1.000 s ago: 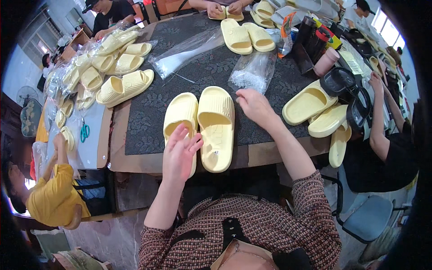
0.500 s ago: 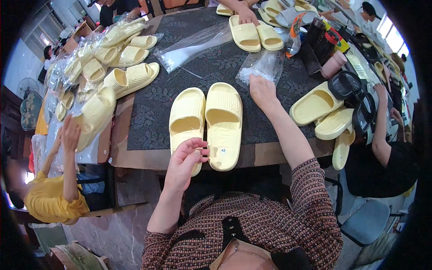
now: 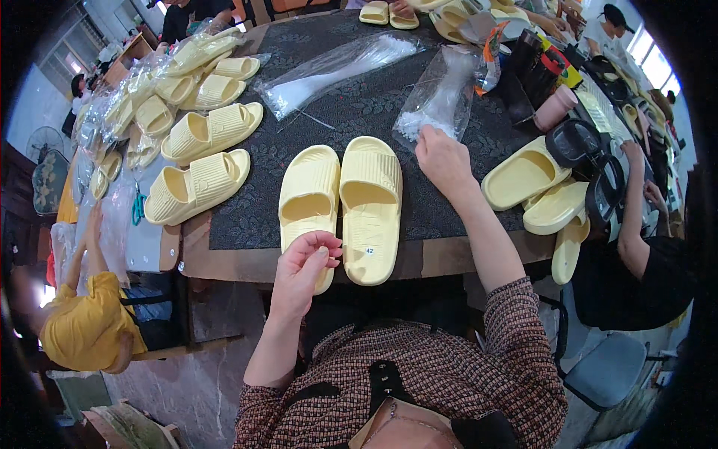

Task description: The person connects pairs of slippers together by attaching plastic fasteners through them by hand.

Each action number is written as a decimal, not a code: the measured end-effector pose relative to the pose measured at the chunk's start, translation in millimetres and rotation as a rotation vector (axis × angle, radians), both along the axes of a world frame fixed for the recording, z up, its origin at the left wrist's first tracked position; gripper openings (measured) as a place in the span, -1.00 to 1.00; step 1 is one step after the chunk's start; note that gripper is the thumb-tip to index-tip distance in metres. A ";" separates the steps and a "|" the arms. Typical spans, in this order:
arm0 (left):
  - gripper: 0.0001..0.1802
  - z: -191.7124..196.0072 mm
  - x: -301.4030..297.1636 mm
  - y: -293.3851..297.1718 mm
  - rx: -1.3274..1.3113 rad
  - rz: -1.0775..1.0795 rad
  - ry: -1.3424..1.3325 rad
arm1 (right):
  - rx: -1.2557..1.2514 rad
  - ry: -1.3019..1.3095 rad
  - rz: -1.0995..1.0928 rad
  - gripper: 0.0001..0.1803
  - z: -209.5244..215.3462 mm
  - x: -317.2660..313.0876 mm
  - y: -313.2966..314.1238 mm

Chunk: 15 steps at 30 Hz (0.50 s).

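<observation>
A pair of pale yellow slippers lies before me, toes pointing away: the left slipper [image 3: 309, 179] and the right slipper [image 3: 370, 206], which has a small round sticker at its heel. Over the left slipper's heel is my left hand [image 3: 299, 273], its fingers curled and thumb against them; whatever they pinch is too small to make out. My right hand [image 3: 445, 161] reaches to a clear plastic bag [image 3: 454, 67] of thin white plastic ties [image 3: 420, 123]. Its fingertips are closed on the tie ends at the bag's near end, partly hidden by the hand.
Another bag of white ties [image 3: 329, 78] lies farther left. Yellow slippers [image 3: 198, 187] and a bagged pile [image 3: 161, 101] fill the left side. At right are loose slippers [image 3: 527, 172], black slippers [image 3: 572, 142] and a pink cup [image 3: 556, 108]. Co-workers sit on both sides.
The slipper held by the person in yellow now lies on the table at left. The far pair beyond the bags has been taken away. My hands have barely moved; the left fingers are closer together.
</observation>
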<state>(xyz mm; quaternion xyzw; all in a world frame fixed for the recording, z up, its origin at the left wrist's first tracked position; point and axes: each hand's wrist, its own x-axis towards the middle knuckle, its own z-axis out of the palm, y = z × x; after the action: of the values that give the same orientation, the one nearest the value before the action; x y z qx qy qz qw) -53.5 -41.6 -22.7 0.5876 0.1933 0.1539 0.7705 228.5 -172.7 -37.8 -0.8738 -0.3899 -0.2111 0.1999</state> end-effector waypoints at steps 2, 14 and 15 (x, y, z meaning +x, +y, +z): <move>-0.78 -0.3 -1.5 0.7 0.039 0.016 0.006 | 0.014 0.012 -0.011 -0.86 8.7 -16.6 -4.3; -0.73 21.7 39.8 -32.7 0.793 -0.011 -0.164 | 0.181 0.161 0.478 -0.91 86.0 -131.5 -54.9; -0.69 20.9 43.9 -35.7 0.862 -0.013 -0.256 | 0.208 0.167 0.524 -0.90 88.4 -134.6 -56.4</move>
<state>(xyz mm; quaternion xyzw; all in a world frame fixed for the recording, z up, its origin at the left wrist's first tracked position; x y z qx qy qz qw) -9.6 -77.2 -1.8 0.8322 0.0109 0.2872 0.4742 94.0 -229.1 50.7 -0.7324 -0.5608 -0.1182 0.3675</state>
